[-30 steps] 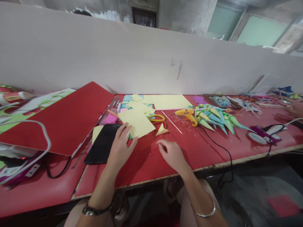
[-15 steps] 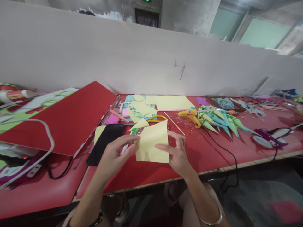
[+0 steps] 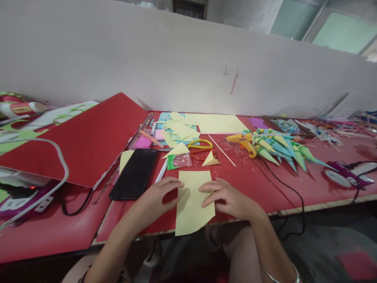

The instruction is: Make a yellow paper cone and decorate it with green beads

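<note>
A pale yellow sheet of paper [image 3: 194, 204] lies on the red table in front of me, its near end reaching over the table's edge. My left hand [image 3: 165, 194] is at the sheet's left edge, thumb and fingers apart, fingertips at the paper. On the sheet's right side rest the spread fingers of my right hand [image 3: 228, 196]. Just beyond the paper are a small plastic packet with a green end [image 3: 179, 161], a folded yellow paper piece [image 3: 211, 158] and scissors with yellow and red handles [image 3: 200, 144].
Left of my hands lies a black phone [image 3: 134, 175], beside a large red board [image 3: 97, 137]. Yellow paper scraps [image 3: 181, 129] are piled at the back. To the right are a yellow glue gun [image 3: 244, 142] with a trailing cord and several blue-green paper cones [image 3: 282, 147].
The yellow sheet has come down from between my hands onto the table, turned so its slanted edge faces me. My fingers have loosened and spread. The view has tilted down slightly.
</note>
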A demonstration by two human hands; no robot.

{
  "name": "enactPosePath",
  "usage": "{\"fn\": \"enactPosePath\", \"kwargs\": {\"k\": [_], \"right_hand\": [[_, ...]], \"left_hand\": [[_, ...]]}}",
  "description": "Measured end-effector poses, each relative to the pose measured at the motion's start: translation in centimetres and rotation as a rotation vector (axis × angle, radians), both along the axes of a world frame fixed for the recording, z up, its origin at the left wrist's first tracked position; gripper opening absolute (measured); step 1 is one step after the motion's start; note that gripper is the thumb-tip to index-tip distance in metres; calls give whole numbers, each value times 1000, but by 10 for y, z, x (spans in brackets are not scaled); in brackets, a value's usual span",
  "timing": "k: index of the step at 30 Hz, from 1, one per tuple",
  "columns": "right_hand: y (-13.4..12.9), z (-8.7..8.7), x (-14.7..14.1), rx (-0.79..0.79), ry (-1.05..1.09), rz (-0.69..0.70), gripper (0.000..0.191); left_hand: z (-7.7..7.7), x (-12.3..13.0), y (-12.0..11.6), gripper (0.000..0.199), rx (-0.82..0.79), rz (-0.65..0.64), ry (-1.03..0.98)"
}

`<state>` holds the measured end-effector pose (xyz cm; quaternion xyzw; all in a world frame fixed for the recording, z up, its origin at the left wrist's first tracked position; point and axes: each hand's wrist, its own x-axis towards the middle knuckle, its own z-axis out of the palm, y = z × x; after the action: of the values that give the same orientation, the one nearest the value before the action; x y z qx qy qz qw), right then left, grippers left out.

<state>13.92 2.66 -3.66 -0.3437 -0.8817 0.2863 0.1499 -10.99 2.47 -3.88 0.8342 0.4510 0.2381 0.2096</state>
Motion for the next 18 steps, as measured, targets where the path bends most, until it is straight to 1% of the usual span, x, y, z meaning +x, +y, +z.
{"fn": "enactPosePath", "kwargs": {"k": [4, 8, 10, 14, 18], "right_hand": [[1, 3, 8, -71, -26, 0, 35], [2, 2, 14, -34, -100, -117, 39], [3, 1, 17, -20, -114, -151, 39], [2, 3, 21, -84, -103, -111, 30], [4, 6, 23, -114, -55, -132, 18]], "left_hand": [[-4, 1, -3, 33, -49, -31, 78], [-3, 5, -7, 40, -89, -65, 174], [-2, 7, -9, 47, -93, -65, 219], [-1, 11, -10, 56, -96, -54, 295], [-1, 12, -8, 58, -94, -31, 352]]}}
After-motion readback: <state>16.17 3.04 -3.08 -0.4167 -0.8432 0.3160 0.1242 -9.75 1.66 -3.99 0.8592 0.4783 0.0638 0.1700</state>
